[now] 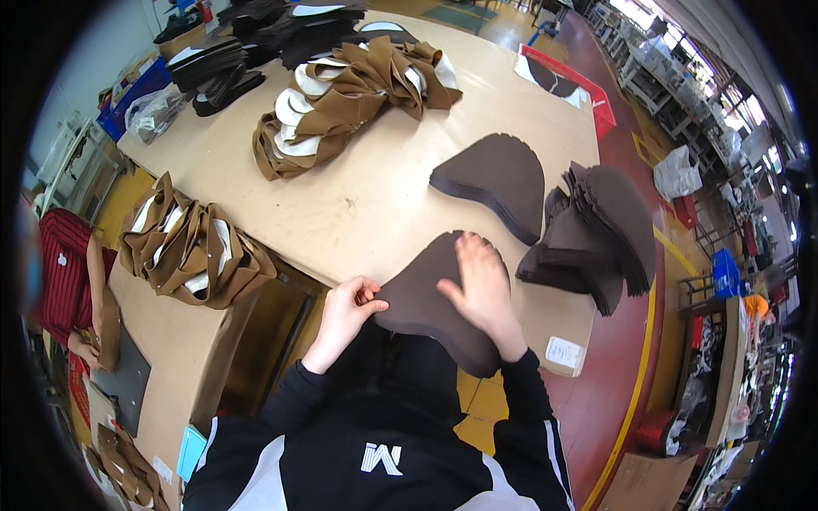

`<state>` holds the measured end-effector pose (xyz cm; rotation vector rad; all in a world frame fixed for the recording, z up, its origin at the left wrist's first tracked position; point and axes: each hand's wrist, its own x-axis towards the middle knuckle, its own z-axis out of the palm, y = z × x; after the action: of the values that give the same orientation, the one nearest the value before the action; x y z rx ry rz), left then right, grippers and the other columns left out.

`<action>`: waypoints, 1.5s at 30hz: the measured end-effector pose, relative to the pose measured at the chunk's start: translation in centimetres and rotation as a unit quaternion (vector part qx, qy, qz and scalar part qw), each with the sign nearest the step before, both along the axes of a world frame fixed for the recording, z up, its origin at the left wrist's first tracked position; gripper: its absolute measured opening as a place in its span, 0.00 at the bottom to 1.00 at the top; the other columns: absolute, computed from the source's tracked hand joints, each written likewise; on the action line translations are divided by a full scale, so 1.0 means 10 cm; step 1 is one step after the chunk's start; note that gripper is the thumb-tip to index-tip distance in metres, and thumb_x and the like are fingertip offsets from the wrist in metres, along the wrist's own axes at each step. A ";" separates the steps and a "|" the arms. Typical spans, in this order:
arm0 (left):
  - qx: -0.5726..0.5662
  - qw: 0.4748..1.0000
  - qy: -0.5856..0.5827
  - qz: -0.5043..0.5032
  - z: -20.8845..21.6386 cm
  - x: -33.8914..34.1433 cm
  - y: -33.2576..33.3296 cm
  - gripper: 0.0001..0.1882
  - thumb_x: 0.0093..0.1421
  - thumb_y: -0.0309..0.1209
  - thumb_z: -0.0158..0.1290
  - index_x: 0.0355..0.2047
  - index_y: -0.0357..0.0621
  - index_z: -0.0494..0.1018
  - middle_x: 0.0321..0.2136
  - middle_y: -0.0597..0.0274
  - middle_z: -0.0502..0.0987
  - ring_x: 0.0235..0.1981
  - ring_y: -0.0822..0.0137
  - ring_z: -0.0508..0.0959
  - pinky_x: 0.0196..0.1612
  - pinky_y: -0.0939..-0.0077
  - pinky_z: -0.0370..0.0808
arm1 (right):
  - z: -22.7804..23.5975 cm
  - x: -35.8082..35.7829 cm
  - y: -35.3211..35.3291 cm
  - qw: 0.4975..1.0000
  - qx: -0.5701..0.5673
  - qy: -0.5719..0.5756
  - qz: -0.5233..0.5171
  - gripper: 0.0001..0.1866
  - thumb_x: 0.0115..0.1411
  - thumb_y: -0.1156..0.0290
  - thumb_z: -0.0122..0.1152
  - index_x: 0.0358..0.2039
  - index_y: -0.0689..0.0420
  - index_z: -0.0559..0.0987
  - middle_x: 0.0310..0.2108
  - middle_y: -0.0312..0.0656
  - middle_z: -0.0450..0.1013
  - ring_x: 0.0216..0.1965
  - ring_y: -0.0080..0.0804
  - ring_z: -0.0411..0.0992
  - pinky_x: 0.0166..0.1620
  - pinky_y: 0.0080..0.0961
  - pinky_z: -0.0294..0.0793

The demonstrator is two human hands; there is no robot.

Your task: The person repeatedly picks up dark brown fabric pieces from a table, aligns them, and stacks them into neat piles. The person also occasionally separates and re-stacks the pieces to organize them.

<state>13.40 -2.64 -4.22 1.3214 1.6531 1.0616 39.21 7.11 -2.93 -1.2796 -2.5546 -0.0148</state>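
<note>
A stack of dark brown, curved flat pieces (426, 285) lies at the table's near edge, partly overhanging toward me. My left hand (345, 317) pinches the stack's left corner between thumb and fingers. Across the top of the stack, toward its right side, my right hand (480, 285) lies flat with the fingers stretched out and the thumb apart. Just beyond it sits a second neat stack of the same dark pieces (498, 175). Further right, a looser, fanned-out pile of dark pieces (596, 230) rests near the table's right edge.
Brown-and-white folded pieces (349, 94) form a long heap on the table (358, 204). Another such heap (200, 251) lies at left. Black stacks (217, 72) stand at the far left, a red tray (601, 106) at the far right. A co-worker in a striped red top (64, 272) handles a brown piece.
</note>
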 end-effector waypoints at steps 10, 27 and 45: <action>0.108 0.987 0.123 0.001 -0.14 -0.06 -0.02 0.13 0.53 0.30 0.69 0.34 0.38 0.78 0.22 0.61 0.76 0.24 0.68 0.75 0.31 0.73 0.72 | 0.53 -0.05 -0.67 0.742 -0.613 0.050 0.269 0.27 0.68 0.54 0.60 0.63 0.55 0.74 0.61 0.51 0.71 0.64 0.46 0.68 0.66 0.44 0.66; -0.020 1.000 -0.021 -0.006 -0.05 0.03 -0.05 0.13 0.61 0.31 0.63 0.43 0.35 0.82 0.21 0.55 0.80 0.21 0.70 0.79 0.27 0.74 0.75 | 0.21 -0.22 -0.73 0.879 -0.276 -0.003 0.388 0.35 0.67 0.45 0.57 0.63 0.60 0.71 0.67 0.53 0.64 0.70 0.48 0.60 0.70 0.43 0.58; 0.130 0.969 0.029 0.208 0.01 -1.17 0.34 0.12 0.60 0.26 0.62 0.43 0.32 0.83 0.34 0.52 0.86 0.35 0.71 0.83 0.42 0.77 0.77 | 0.69 0.39 -0.63 0.856 -0.439 0.181 0.203 0.28 0.67 0.61 0.62 0.66 0.52 0.71 0.64 0.45 0.71 0.65 0.40 0.68 0.70 0.42 0.61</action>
<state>1.69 0.75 -4.10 1.1987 1.9385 1.5441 43.11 0.80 3.92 -0.7828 -2.4542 1.4697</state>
